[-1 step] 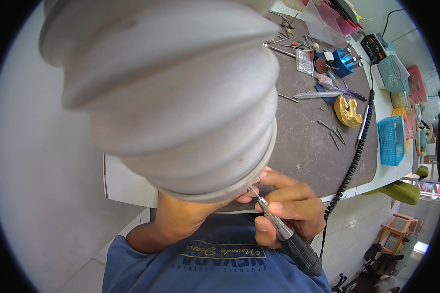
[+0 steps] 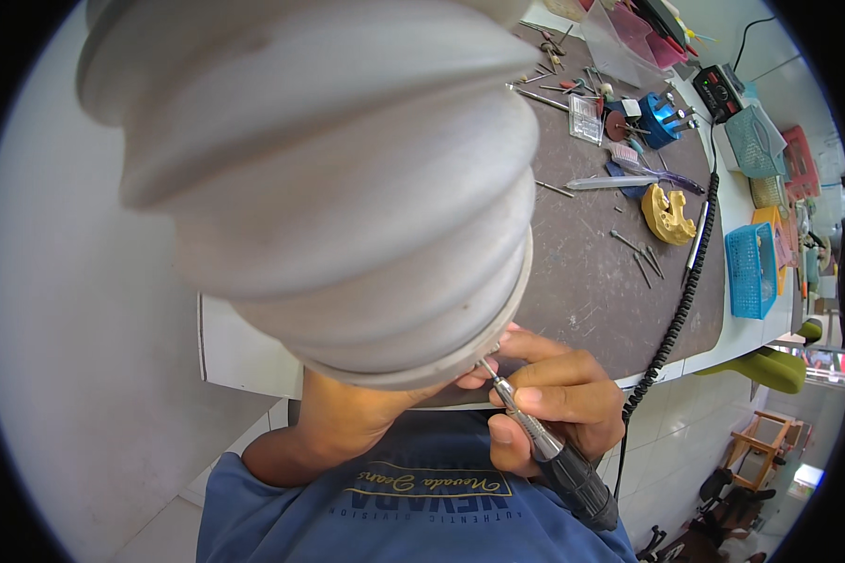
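Note:
My right hand [image 2: 568, 399] is closed round a rotary handpiece [image 2: 537, 436], silver at the front with a black rear body. Its thin bur [image 2: 487, 368] points up and left toward the rim of a wide grey ribbed hose [image 2: 376, 206]. My left hand [image 2: 361, 413] comes in from the left under that hose, which covers most of its fingers. A few fingertips show beside the bur, closed round something small. Only a shiny bit of it is visible at the hose's rim, too little to name.
On the brown mat [image 2: 582, 281] lie several loose burs [image 2: 640, 253], a yellow dental cast [image 2: 668, 216], a toothbrush [image 2: 652, 167] and a blue bur holder [image 2: 665, 120]. A black coiled cord [image 2: 678, 324] runs down the right side. Baskets, including a blue one [image 2: 751, 272], stand beyond.

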{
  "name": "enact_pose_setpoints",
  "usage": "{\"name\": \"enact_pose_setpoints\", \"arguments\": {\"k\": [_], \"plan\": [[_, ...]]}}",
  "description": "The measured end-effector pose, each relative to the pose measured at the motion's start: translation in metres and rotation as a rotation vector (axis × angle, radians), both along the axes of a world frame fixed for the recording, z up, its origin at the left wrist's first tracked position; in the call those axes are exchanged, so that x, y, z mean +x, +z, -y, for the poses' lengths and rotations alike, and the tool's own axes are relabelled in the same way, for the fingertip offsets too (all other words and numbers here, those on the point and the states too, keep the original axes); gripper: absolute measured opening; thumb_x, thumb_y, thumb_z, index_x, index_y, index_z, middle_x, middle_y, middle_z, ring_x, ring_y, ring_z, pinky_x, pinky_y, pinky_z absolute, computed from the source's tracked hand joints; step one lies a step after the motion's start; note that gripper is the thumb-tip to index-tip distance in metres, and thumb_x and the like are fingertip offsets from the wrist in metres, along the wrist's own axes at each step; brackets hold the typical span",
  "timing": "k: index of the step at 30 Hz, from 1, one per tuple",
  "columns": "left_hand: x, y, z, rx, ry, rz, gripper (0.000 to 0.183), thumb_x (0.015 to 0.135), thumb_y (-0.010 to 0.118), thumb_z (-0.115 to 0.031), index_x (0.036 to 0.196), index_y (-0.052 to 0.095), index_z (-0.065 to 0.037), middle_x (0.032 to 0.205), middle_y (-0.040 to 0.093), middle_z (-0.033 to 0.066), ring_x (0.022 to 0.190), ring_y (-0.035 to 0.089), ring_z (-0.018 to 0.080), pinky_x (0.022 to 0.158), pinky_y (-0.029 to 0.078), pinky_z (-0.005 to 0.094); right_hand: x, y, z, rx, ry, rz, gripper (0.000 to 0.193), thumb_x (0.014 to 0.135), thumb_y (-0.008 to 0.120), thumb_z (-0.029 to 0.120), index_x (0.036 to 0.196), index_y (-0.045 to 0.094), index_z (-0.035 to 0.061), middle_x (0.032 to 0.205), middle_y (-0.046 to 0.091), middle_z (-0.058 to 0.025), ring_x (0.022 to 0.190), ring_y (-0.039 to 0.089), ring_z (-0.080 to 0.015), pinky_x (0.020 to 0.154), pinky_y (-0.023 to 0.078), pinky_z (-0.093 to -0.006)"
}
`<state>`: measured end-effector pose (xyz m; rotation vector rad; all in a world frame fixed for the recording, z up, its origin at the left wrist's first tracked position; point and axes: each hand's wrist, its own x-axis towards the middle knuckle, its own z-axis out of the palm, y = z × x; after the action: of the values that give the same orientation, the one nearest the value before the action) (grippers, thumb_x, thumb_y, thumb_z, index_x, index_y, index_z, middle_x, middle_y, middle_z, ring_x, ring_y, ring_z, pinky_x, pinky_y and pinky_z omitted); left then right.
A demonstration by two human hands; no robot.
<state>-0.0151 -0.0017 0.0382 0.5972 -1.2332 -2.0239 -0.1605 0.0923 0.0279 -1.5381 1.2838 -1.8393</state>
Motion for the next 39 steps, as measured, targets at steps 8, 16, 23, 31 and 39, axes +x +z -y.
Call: {"name": "enact_pose_setpoints", "arguments": {"k": [8, 16, 23, 31, 39], "plan": [[0.001, 0.0036, -0.0006, 0.023, 0.004, 0.039, 0.01, 0.094, 0.063, 0.001, 0.101, 0.057, -0.003, 0.092, 0.062, 0.0147, 0.084, 0.071, 0.0221, 0.073, 0.06, 0.0327, 0.003, -0.0005, 0.0016, -0.012, -0.008, -0.006, 0.032, 0.08, 0.082, 0.004, 0.105, 0.061, 0.0042, 0.089, 0.069, -0.015, 0.101, 0.071, -0.0393, 0.09, 0.058, -0.0519], [0.001, 0.0009, -0.0009, 0.026, 0.007, 0.025, 0.009, 0.093, 0.063, 0.0, 0.099, 0.058, -0.004, 0.09, 0.061, 0.0141, 0.084, 0.071, 0.0223, 0.073, 0.06, 0.0332, 0.0025, 0.0, 0.0019, -0.031, 0.0, -0.021, 0.032, 0.08, 0.081, 0.004, 0.105, 0.06, 0.0036, 0.088, 0.069, -0.015, 0.1, 0.071, -0.0402, 0.09, 0.059, -0.0516], [0.0012, -0.0003, -0.001, 0.024, 0.002, 0.0, 0.009, 0.093, 0.063, 0.0, 0.099, 0.058, -0.004, 0.09, 0.061, 0.0137, 0.082, 0.07, 0.022, 0.073, 0.06, 0.0325, 0.0039, 0.0013, -0.0014, -0.024, -0.007, -0.005, 0.033, 0.08, 0.081, 0.004, 0.105, 0.06, 0.0037, 0.085, 0.067, -0.0137, 0.1, 0.071, -0.0427, 0.089, 0.059, -0.0534], [-0.0005, 0.0037, 0.0006, 0.0, 0.008, 0.041, 0.009, 0.093, 0.064, 0.0, 0.099, 0.057, -0.004, 0.089, 0.061, 0.0132, 0.082, 0.07, 0.0221, 0.072, 0.06, 0.0323, 0.0, -0.0008, 0.0025, -0.049, 0.017, -0.048, 0.033, 0.08, 0.082, 0.004, 0.105, 0.06, 0.0029, 0.087, 0.068, -0.0149, 0.103, 0.069, -0.0439, 0.09, 0.058, -0.0534], [0.0008, 0.0014, -0.0023, 0.062, 0.005, 0.019, 0.01, 0.094, 0.065, -0.002, 0.099, 0.057, -0.005, 0.088, 0.061, 0.0127, 0.082, 0.069, 0.0209, 0.069, 0.059, 0.0318, 0.0022, -0.0001, 0.0029, -0.03, -0.006, -0.049, 0.032, 0.08, 0.081, 0.004, 0.103, 0.06, 0.0017, 0.089, 0.069, -0.0171, 0.1, 0.071, -0.0424, 0.087, 0.06, -0.0503]]}}
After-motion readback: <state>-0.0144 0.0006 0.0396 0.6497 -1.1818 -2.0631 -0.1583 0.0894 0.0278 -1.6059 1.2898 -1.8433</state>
